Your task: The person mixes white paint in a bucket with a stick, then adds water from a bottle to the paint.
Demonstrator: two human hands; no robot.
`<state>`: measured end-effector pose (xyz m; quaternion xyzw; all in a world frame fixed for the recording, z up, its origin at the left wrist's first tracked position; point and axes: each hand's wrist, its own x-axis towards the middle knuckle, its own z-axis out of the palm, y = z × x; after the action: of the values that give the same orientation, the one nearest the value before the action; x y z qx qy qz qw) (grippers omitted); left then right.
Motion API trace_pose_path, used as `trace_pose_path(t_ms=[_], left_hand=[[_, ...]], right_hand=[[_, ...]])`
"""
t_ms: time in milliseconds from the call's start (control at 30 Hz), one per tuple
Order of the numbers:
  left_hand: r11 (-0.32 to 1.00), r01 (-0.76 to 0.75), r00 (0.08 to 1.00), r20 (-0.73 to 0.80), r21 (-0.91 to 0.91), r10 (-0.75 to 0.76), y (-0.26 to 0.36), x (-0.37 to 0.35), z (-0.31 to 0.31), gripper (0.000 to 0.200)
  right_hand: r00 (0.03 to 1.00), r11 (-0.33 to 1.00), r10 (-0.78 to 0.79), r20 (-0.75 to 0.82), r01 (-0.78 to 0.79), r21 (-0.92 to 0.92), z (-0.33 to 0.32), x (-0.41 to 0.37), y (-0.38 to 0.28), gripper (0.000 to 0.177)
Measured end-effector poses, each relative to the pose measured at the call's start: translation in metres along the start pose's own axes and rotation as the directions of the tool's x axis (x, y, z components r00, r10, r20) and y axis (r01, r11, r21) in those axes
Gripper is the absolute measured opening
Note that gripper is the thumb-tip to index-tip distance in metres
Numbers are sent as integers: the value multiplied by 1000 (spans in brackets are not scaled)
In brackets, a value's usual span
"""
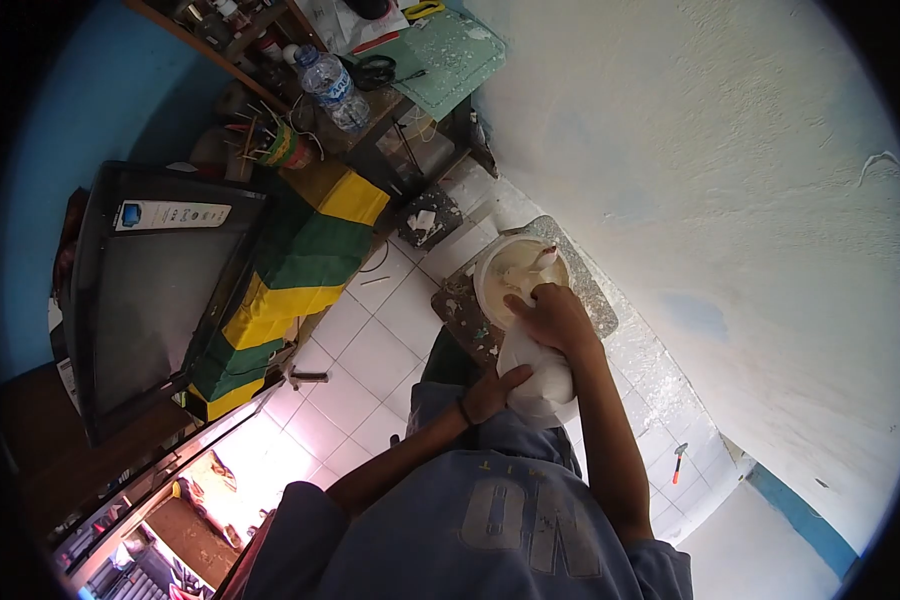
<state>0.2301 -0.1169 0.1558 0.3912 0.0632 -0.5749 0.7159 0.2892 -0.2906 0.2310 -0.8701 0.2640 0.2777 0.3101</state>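
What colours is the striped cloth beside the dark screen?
The striped cloth is green and yellow, in broad alternating bands; the head view shows it best.

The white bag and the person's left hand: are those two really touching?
Touching. The head camera's view shows the left hand against the side of the white bag, with its thumb lying over the plastic.
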Motion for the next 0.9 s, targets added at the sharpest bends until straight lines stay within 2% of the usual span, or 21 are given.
trace_pose_path(t_ms=[67, 133, 200, 300, 400, 567, 600, 667, 900], left_hand=[[1000, 8, 999, -31, -24, -9, 6, -4, 10, 42], [927, -182, 980, -12, 327, 197, 6, -10, 14, 40], [830, -281, 948, 3, 482, 319, 1, -14, 17, 39], [836, -299, 936, -31, 459, 352, -7, -11, 21, 38], [890, -243, 959, -45, 385, 281, -7, -9, 22, 36], [997, -47, 996, -78, 53, 51, 8, -11, 33, 36], [1000, -9, 1000, -29, 26, 10, 15, -12, 36, 36], [997, 70, 995, 68, -23, -68, 29, -16, 40, 38], [976, 41, 999, 19, 214, -46, 28, -16, 38, 46]], right_hand=[[998, 999, -43, 45, 42, 16, -4, 5, 5, 47], [992, 997, -71, 100, 70, 18, -4, 11, 10, 48], [983, 997, -82, 167, 82, 7, -4, 16, 12, 48], [961, 986, -145, 234, 159, -45, -11, 14, 8, 52], [928, 980, -174, 329, 194, -30, -24, 3, -1, 54], [926, 992, -101, 363, 123, -41, -33, 1, -9, 52], [922, 993, -89, 378, 114, -44, -34, 0, -10, 52], [942, 990, -127, 312, 140, -21, -36, -5, -10, 50], [982, 995, -96, 163, 88, 57, -24, -18, 7, 44]])
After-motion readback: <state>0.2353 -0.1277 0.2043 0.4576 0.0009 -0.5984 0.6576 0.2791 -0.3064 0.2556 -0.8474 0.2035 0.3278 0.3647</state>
